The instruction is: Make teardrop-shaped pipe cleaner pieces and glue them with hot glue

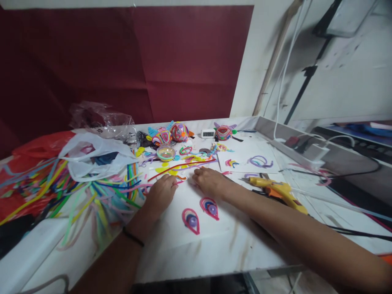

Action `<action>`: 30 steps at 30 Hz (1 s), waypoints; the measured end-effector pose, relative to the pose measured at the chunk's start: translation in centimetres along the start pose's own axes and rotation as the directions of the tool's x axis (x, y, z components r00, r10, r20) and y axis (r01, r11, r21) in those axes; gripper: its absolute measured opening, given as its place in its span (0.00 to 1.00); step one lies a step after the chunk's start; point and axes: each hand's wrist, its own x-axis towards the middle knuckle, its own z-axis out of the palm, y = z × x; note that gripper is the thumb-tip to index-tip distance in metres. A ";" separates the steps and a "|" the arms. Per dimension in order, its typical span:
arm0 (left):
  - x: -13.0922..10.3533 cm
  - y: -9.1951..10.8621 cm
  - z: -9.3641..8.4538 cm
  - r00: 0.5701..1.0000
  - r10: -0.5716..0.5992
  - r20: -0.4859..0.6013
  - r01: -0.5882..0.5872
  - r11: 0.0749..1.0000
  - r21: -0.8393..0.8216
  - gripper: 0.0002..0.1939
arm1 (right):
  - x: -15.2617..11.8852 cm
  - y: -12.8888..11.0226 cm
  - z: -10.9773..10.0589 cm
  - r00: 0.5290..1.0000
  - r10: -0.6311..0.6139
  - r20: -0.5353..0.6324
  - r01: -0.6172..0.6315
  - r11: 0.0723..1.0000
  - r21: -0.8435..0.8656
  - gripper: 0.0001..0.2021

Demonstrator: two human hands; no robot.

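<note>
My left hand (161, 191) is closed in a pinch over the white work surface, with a pink pipe cleaner (179, 182) showing at its fingertips. To its right, my right hand (210, 182) has its fingers bent together near the surface; what they hold, if anything, is hidden. A long red pipe cleaner (171, 168) lies just beyond both hands, beside yellow and purple ones. Nearer me lie two teardrop shapes, one on the left (190, 221) and one on the right (210, 208), each with a pink outline, a blue band and a purple bead-like centre.
Loose pipe cleaners (101, 196) spread at left beside a white plastic bag (98, 157). A yellow glue gun (280, 190) lies right of my right hand. Behind stand colourful round craft figures (179, 132), a small digital timer (208, 134) and a round dish (166, 152).
</note>
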 end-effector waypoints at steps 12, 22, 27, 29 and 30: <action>-1.1 0.3 0.5 0.994 0.111 -0.024 -0.112 0.992 -0.061 0.04 | -2.8 1.1 0.0 0.955 0.290 -0.065 -0.268 0.936 0.227 0.09; -0.8 -0.5 0.8 0.999 0.008 0.035 -0.003 0.991 -0.134 0.02 | -10.2 0.2 1.1 0.938 0.321 -0.133 -0.215 0.837 0.503 0.09; -0.3 -0.2 0.3 0.999 0.016 0.046 -0.008 0.989 -0.150 0.02 | -13.7 0.4 1.5 0.886 0.428 -0.177 -0.264 0.781 0.566 0.10; 0.0 -0.1 0.2 0.998 0.026 0.054 -0.017 0.988 -0.156 0.04 | -15.2 1.0 1.7 0.854 0.484 -0.190 -0.302 0.760 0.576 0.09; 0.2 -0.1 0.1 0.998 0.029 0.057 -0.019 0.987 -0.160 0.04 | -16.0 1.5 1.8 0.833 0.516 -0.199 -0.326 0.748 0.577 0.09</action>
